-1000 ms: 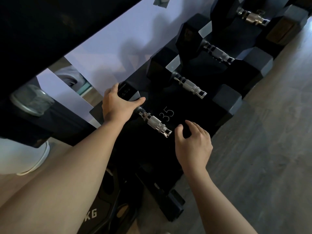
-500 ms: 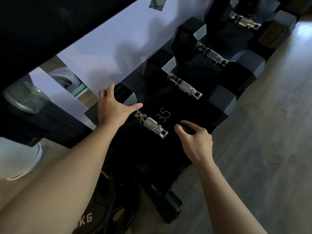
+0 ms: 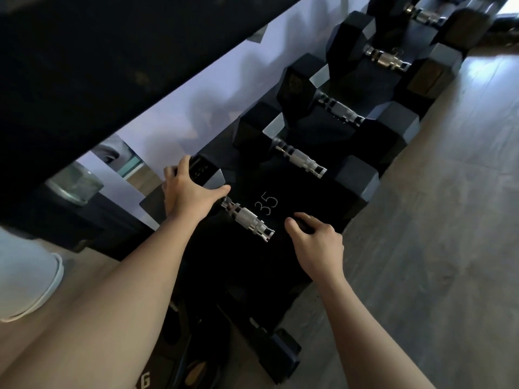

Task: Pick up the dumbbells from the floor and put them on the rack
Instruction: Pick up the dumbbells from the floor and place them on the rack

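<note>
The head view, the only one here, looks down at a low black rack (image 3: 306, 197) marked "35", standing on the grey floor (image 3: 438, 226) with a row of hex dumbbells lying across it. The nearest dumbbell (image 3: 247, 220) rests in the slot at the rack's near end, its knurled chrome handle running from upper left to lower right, so its long axis lies across the rack, like its neighbours further along.

The left hand (image 3: 191, 192) is cupped over the far rubber head (image 3: 206, 174), fingers curled round its back edge and thumb stretched along the side facing the handle. The right hand (image 3: 317, 242) sits on the near head, fingers bent over the dark top; that head is almost lost in shadow (how firmly the hand grips it I cannot tell). Neither hand is on the handle itself.

Each hand thus holds one end, the handle bridging the gap between them, and the left hand is the one deeper into the rack. By my judgement the dumbbell is already seated, so the coming move is a last nudge along that axis, or simply letting go.
</note>
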Tool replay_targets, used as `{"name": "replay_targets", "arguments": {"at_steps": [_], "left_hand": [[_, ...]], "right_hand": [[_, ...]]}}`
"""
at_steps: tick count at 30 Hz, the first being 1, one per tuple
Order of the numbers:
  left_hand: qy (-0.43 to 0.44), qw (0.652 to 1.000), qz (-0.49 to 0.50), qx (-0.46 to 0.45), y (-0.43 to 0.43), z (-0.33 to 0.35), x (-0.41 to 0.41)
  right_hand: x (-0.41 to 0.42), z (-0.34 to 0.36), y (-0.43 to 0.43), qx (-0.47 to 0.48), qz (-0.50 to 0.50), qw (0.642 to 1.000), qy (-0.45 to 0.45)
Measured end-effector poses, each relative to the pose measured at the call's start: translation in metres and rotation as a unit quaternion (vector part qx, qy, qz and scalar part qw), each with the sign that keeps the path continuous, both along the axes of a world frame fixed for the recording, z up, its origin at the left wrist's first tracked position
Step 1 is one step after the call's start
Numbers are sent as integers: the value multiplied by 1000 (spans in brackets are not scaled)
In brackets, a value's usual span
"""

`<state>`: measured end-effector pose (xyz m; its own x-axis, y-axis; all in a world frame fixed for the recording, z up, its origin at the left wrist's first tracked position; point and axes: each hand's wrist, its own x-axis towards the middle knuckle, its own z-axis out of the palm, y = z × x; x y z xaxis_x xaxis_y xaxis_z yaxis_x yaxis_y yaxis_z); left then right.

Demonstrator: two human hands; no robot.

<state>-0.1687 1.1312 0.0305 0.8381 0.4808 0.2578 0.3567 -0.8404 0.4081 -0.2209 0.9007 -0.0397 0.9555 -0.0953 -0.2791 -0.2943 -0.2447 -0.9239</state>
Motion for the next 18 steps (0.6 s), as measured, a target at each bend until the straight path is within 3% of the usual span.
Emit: {"name": "replay_targets", "arguments": {"at_steps": [13,18], "left_hand": [[-18,996,89,1,-48,-3,-5],[-46,998,50,-9,-91,4,-14]], "right_hand": [[-1,-1,-21,24,100,994,-22],[2,19,-57,10,58,997,-50]]}}
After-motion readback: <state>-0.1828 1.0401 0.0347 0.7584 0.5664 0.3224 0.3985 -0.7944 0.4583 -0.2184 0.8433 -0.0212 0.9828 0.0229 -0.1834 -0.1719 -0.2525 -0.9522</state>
